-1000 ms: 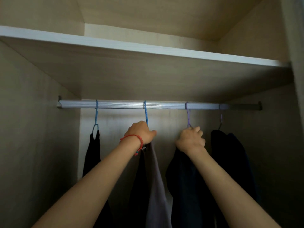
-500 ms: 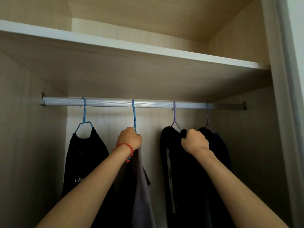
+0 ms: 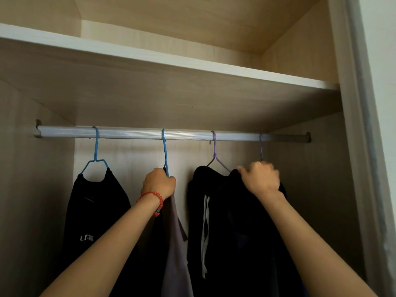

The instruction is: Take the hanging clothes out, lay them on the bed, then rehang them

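four garments on the rail (image 3: 132,133), all hooks seated. from 9 to 3 o'clock: black tee (image 3: 96,202) on a blue hanger (image 3: 95,154), grey top (image 3: 176,243) on a second blue hanger (image 3: 164,151), black hoodie (image 3: 214,211) on a purple hanger (image 3: 215,155), and a dark piece on the far hanger (image 3: 261,150), mostly hidden behind my arm.

my left hand (image 3: 158,184) is fisted round the neck of the second blue hanger, just under the hook stem. my right hand (image 3: 260,179) has its fingers curled into dark cloth at the shoulder, between the purple hanger and the far one. slightly blurred, so i can't tell whether there's wire under that grip or only fabric.

handling guess: cloth is soft and limp, light to moderate, hoodie heaviest. hangers look like thin coated wire, so they'll flex and swing. grab at the hanger neck, not the cloth; pulling fabric could slide a shoulder off the wire. lift until the hook clears the rail, then draw out toward 6. the shelf (image 3: 192,65) sits close above at 12, so headroom looks tight. the hoodie's white drawcord (image 3: 205,232) dangles and may snag the neighbour.
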`<state>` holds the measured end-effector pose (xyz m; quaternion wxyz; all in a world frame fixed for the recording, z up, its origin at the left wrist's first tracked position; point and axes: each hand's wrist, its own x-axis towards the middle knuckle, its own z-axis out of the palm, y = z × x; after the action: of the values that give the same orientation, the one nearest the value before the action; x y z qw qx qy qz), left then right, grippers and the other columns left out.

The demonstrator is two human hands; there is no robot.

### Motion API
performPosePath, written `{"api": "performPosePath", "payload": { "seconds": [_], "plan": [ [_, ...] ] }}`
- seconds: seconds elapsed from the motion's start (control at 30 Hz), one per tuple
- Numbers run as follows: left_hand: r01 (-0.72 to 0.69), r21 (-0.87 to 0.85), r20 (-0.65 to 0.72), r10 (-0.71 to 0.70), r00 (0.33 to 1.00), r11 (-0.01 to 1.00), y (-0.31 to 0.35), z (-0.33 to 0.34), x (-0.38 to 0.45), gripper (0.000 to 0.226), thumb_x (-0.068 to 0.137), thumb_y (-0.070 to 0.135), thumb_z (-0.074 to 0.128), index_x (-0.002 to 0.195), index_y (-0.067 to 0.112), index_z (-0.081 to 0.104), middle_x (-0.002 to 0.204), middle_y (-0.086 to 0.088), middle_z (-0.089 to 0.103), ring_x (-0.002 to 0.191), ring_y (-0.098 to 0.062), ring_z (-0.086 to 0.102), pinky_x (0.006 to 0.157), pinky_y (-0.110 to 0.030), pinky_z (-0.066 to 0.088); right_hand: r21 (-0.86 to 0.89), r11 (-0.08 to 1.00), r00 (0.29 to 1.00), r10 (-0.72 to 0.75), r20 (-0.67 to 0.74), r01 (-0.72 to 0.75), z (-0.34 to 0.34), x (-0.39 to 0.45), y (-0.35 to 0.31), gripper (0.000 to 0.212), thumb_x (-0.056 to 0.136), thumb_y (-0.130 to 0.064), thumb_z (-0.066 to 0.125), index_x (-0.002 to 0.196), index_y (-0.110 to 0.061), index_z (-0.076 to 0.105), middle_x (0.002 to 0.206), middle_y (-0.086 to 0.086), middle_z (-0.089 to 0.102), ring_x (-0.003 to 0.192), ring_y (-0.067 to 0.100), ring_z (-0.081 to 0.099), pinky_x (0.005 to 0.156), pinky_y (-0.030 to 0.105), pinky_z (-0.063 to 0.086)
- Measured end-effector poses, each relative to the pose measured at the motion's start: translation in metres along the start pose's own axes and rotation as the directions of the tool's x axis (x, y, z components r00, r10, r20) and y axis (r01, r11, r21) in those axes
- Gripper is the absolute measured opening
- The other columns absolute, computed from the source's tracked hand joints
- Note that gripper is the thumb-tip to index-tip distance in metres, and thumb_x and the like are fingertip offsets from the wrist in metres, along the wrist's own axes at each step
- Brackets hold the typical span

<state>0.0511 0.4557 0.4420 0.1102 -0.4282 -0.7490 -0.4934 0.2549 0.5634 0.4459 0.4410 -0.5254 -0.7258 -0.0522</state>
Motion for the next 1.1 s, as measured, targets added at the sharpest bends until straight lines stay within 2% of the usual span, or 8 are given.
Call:
{"api": "performPosePath", "payload": {
  "seconds": [0.1,0.2,0.33,0.4,0.53,0.67,0.83,1.1],
  "plan": [
    [-0.012,0.010,-0.001,0.012,1.000,1.000,-0.001,0.001,0.001,0.030,0.089,0.015,0.050,0.061,0.007,0.044,0.062,-0.005,0.046,0.058,-0.020,0.047,0.047,-0.026,0.033,-0.179,0.979,0.995,0.085,-0.048,-0.092,-0.011,0.017,0.026,0.042,0.089,-0.031,0.049,0.120,-0.003,0.054,0.128,0.020,0.050,0.120,0.036,0.043,0.096,0.042,0.036],
    [-0.036,0.078,-0.031,0.038,0.999,0.996,0.001,0.000,0.000,0.031,0.087,0.017,0.051,0.058,0.010,0.042,0.074,-0.011,0.053,0.065,-0.027,0.053,0.053,-0.028,0.038,-0.098,0.982,0.984,0.168,0.060,-0.162,-0.014,0.022,0.047,0.029,0.091,-0.024,0.050,0.110,-0.004,0.058,0.111,0.017,0.060,0.103,0.033,0.057,0.076,0.035,0.043],
    [-0.134,0.369,-0.124,0.191,0.974,0.920,0.025,0.002,-0.010,0.033,0.087,0.025,0.050,0.109,0.000,0.053,0.115,-0.019,0.049,0.108,-0.036,0.050,0.081,-0.042,0.045,-0.038,0.982,0.975,0.188,0.118,-0.185,-0.009,0.023,0.058,0.023,0.091,-0.019,0.047,0.105,-0.005,0.059,0.105,0.015,0.062,0.096,0.032,0.059,0.070,0.032,0.041],
    [-0.216,0.414,-0.099,0.280,0.955,0.884,0.048,0.010,-0.015,0.033,0.087,0.029,0.049,0.106,0.002,0.055,0.117,-0.019,0.051,0.110,-0.036,0.049,0.085,-0.042,0.044,-0.013,0.981,0.973,0.192,0.127,-0.192,-0.005,0.025,0.060,0.025,0.091,-0.020,0.047,0.107,-0.005,0.059,0.109,0.015,0.061,0.100,0.033,0.059,0.072,0.032,0.041],
    [-0.311,0.231,0.116,0.291,0.950,0.922,0.099,0.047,-0.020,0.040,0.087,0.041,0.048,0.090,0.003,0.061,0.106,-0.019,0.064,0.098,-0.035,0.060,0.078,-0.037,0.048,0.018,0.983,0.973,0.179,0.148,-0.184,0.008,0.031,0.066,0.025,0.093,-0.019,0.044,0.107,-0.004,0.059,0.106,0.014,0.062,0.096,0.030,0.060,0.073,0.034,0.046],
    [-0.209,0.091,0.279,0.177,0.944,0.974,0.129,0.092,-0.019,0.050,0.087,0.047,0.048,0.109,0.003,0.059,0.112,-0.016,0.063,0.105,-0.034,0.058,0.087,-0.035,0.047,0.045,0.983,0.977,0.171,0.128,-0.178,0.021,0.035,0.083,0.022,0.093,-0.012,0.043,0.103,-0.004,0.061,0.089,0.009,0.060,0.082,0.025,0.058,0.067,0.032,0.044],
    [-0.063,-0.019,0.358,0.066,0.932,0.998,0.142,0.125,-0.012,0.039,0.088,0.033,0.050,0.110,0.002,0.058,0.104,-0.012,0.063,0.099,-0.029,0.060,0.077,-0.030,0.044,0.043,0.978,0.975,0.201,0.094,-0.206,0.025,0.049,0.107,0.023,0.094,-0.012,0.041,0.099,-0.003,0.062,0.068,0.002,0.047,0.067,0.019,0.050,0.061,0.029,0.041],
    [0.048,-0.161,0.349,0.012,0.937,0.986,0.147,0.150,-0.001,0.034,0.088,0.025,0.051,0.110,0.000,0.055,0.117,-0.017,0.060,0.106,-0.030,0.058,0.080,-0.032,0.046,0.025,0.973,0.970,0.229,0.077,-0.231,0.028,0.066,0.136,0.026,0.096,-0.016,0.041,0.103,-0.001,0.062,0.106,0.015,0.063,0.096,0.030,0.061,0.067,0.028,0.040]
  ]
}}
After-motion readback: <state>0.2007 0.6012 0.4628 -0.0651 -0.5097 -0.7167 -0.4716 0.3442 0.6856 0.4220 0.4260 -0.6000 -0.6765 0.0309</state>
